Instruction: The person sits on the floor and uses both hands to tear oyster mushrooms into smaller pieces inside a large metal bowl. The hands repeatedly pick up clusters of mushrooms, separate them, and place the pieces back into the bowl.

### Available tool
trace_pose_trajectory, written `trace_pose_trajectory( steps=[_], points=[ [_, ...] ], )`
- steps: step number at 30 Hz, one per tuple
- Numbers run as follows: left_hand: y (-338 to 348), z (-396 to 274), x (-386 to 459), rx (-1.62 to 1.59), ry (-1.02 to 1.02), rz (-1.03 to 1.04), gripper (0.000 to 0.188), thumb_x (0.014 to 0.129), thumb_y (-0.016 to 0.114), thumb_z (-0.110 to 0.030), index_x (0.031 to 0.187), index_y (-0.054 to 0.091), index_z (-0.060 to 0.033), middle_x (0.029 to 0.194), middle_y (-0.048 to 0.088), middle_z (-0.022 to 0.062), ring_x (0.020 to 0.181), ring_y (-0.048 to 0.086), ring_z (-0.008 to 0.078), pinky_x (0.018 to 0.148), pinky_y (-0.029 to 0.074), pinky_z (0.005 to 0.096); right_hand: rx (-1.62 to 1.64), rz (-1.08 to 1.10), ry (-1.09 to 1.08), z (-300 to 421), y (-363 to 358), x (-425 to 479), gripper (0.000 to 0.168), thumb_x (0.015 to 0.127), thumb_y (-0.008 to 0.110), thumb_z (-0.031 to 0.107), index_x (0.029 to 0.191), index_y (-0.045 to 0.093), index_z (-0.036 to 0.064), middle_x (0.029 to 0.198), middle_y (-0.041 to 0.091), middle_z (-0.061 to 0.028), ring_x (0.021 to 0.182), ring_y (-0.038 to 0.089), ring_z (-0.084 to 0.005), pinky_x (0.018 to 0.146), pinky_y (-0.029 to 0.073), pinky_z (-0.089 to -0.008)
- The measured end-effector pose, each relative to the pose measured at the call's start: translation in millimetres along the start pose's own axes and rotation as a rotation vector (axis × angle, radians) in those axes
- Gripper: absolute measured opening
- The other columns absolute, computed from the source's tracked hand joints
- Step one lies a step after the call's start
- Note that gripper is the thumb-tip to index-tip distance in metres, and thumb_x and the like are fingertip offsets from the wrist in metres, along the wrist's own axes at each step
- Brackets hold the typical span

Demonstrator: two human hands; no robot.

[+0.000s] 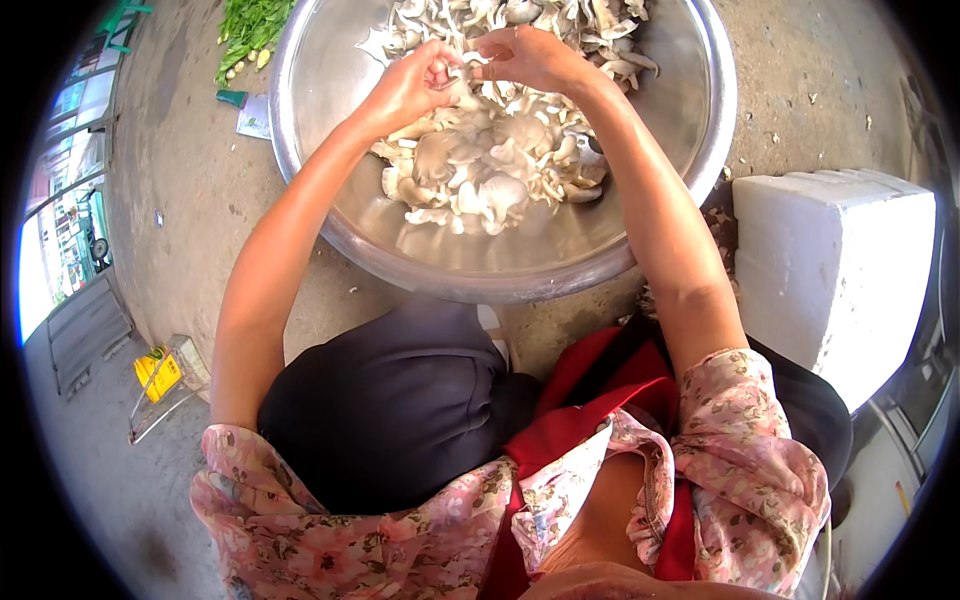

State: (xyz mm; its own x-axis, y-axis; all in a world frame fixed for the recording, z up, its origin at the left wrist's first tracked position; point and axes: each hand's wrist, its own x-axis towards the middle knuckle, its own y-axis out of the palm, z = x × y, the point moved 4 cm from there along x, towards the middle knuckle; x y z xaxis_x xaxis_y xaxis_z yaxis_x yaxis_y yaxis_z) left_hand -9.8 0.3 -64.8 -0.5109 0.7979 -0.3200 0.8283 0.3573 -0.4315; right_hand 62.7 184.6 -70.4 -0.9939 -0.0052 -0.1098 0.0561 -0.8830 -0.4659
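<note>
A large stainless steel basin (480, 277) stands on the ground, holding a heap of grey-white oyster mushrooms (502, 169). Above the heap, near its middle, my left hand (420, 79) has its fingers curled close together; a small pale piece may be at its fingertips, but I cannot tell. Just to its right, my right hand (525, 56) reaches in with thumb and fingers bent around or beside a pale mushroom piece. Whether it grips that piece is unclear. More mushrooms lie beyond both hands, against the far part of the basin.
White foam boxes (795, 262) stand right of the basin, with mushroom scraps on the ground beside them. Leafy green vegetables (251, 30) lie at the upper left, near a pale packet (255, 116). A yellow container (158, 374) is farther off at the lower left.
</note>
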Motion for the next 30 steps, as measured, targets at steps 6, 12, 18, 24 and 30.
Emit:
trace_pose_trajectory(
  steps=[6, 12, 18, 24, 30],
  points=[
    [-20, -48, -5, -0.389, -0.011, -0.069, 0.042, 0.086, 0.074, -0.015, 0.122, 0.056, -0.0049, 0.108, 0.062, 0.0005, 0.095, 0.059, 0.0072, 0.076, 0.049, 0.0238, 0.565, -0.034, 0.01, 21, -13, -4, 0.024, 0.083, 0.078, 0.019, 0.097, 0.067, 0.002, 0.08, 0.065, -0.0012, 0.07, 0.064, -0.0104, 0.067, 0.051, -0.0241],
    [-33, -34, 1, -0.594, -0.072, -0.084, 0.037, 0.09, 0.071, -0.02, 0.12, 0.06, -0.0005, 0.107, 0.066, 0.0036, 0.093, 0.062, 0.009, 0.082, 0.05, 0.0238, 0.911, -0.208, -0.046, 8, -26, 3, 0.025, 0.082, 0.078, 0.018, 0.098, 0.067, 0.002, 0.083, 0.066, -0.003, 0.074, 0.062, -0.0101, 0.073, 0.051, -0.0249],
    [-42, -46, -7, -0.456, -0.022, -0.133, 0.035, 0.092, 0.068, -0.016, 0.122, 0.059, -0.0003, 0.108, 0.066, 0.0031, 0.091, 0.061, 0.008, 0.084, 0.049, 0.024, 0.819, -0.133, -0.106, 27, -30, -1, 0.011, 0.091, 0.067, 0.012, 0.098, 0.063, 0.005, 0.079, 0.062, 0.0021, 0.074, 0.06, -0.0065, 0.068, 0.049, -0.0225],
    [-52, -19, 13, -0.542, -0.04, -0.128, 0.043, 0.092, 0.067, -0.015, 0.129, 0.054, 0.0024, 0.111, 0.065, 0.0045, 0.092, 0.063, 0.0108, 0.091, 0.05, 0.027, 0.867, -0.111, -0.109, 27, -23, -1, 0.031, 0.084, 0.077, 0.021, 0.105, 0.067, 0.001, 0.09, 0.068, -0.0048, 0.076, 0.064, -0.0124, 0.075, 0.053, -0.0263],
    [-58, -40, 3, -0.418, -0.042, -0.26, 0.037, 0.092, 0.066, -0.013, 0.123, 0.057, 0.0034, 0.107, 0.067, 0.0059, 0.096, 0.065, 0.0123, 0.09, 0.051, 0.0263, 0.741, -0.231, -0.122, 22, -39, -1, 0.024, 0.089, 0.071, 0.015, 0.109, 0.062, 0.004, 0.082, 0.06, 0.0021, 0.076, 0.058, -0.0067, 0.067, 0.049, -0.0235]
  ],
)
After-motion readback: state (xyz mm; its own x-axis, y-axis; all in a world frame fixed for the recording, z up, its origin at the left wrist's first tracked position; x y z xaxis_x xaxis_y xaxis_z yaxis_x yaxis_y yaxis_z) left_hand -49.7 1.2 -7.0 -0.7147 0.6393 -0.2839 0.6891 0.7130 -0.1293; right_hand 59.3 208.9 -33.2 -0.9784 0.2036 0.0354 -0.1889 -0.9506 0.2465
